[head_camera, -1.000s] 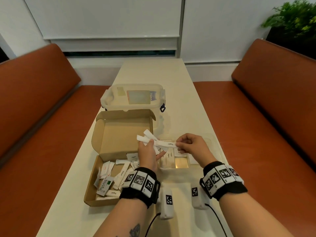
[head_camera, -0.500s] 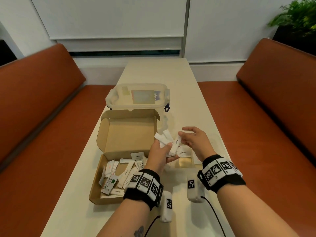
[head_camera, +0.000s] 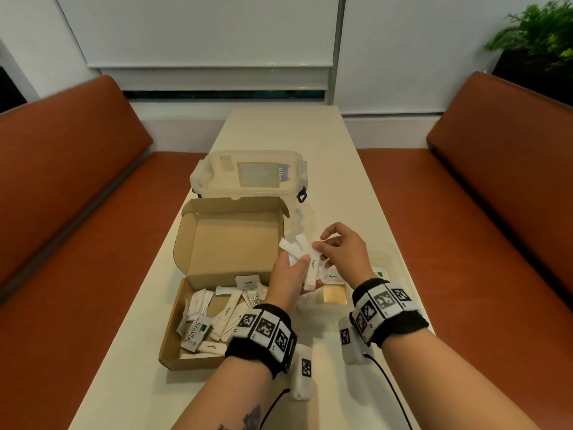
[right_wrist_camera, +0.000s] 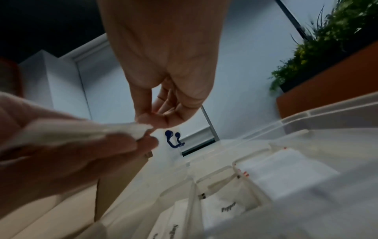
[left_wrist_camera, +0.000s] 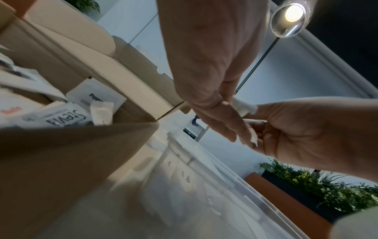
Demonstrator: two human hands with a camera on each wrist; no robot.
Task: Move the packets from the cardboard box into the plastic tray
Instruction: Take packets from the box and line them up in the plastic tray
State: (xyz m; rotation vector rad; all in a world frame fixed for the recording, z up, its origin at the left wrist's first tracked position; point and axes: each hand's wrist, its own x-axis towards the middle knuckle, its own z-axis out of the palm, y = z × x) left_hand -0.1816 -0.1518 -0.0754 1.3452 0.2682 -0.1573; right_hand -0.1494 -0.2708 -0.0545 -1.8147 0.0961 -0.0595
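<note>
An open cardboard box [head_camera: 229, 252] on the table holds several white packets [head_camera: 217, 318]. Just right of the box, my left hand [head_camera: 302, 268] grips a bundle of white stick packets [head_camera: 299, 251] above the clear plastic tray [head_camera: 386, 262]. My right hand [head_camera: 322, 246] meets it from the right and pinches the end of one packet in the bundle. The right wrist view shows that pinch on the packet tip [right_wrist_camera: 141, 127], with the tray's compartments [right_wrist_camera: 251, 181] below. Flat packets [head_camera: 331, 276] lie in the tray. The left wrist view shows both hands at the bundle [left_wrist_camera: 245, 106].
A clear lidded plastic container [head_camera: 248, 175] stands behind the box's raised lid. Orange bench seats [head_camera: 77, 243] run along both sides of the narrow table [head_camera: 285, 131]. A potted plant [head_camera: 539, 38] is at the far right. Cables trail from my wrists across the near table.
Both hands stayed together over the tray. The bundle in my left hand has turned from lying sideways to more upright, and my right fingers have shifted to a packet near its top.
</note>
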